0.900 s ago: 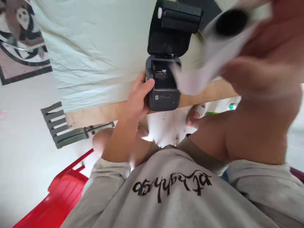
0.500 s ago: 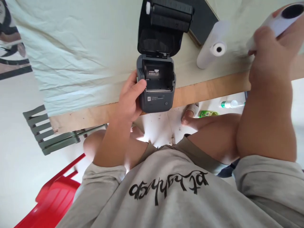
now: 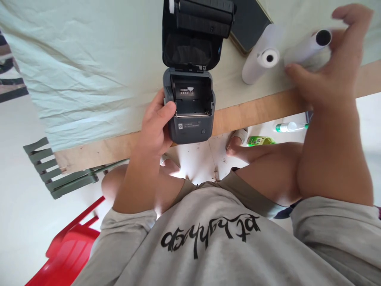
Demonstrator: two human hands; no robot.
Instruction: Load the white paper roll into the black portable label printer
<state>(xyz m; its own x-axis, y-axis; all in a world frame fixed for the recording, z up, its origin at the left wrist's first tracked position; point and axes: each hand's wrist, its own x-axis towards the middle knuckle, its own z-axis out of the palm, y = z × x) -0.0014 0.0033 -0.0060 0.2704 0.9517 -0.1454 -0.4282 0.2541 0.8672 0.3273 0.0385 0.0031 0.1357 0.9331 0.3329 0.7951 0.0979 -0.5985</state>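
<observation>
My left hand (image 3: 156, 125) grips the left side of a small dark grey label printer (image 3: 190, 133), thumb on its front rim. Its black lid (image 3: 193, 49) is swung back, and the paper bay inside holds no roll. On the cloth to the right, a white roll (image 3: 303, 49) with a wide dark core stands upright. My right hand (image 3: 333, 79) is around it with fingers spread, the thumb by its base; whether it still touches is unclear. Between the printer and that roll stands another white paper roll (image 3: 256, 65) with a small core and a loose flap.
A dark flat slab like a phone or tablet (image 3: 253, 24) lies behind the paper roll. The pale green cloth (image 3: 89, 71) covers a table with a bare wooden edge (image 3: 253, 111). Below are a red plastic chair (image 3: 71, 250), a green slatted stool (image 3: 47, 167) and a bottle (image 3: 290, 127).
My right hand has brought the wide-core roll leftward and down onto the cloth, beside the other roll, and its fingers have spread. The printer has shifted slightly left in view.
</observation>
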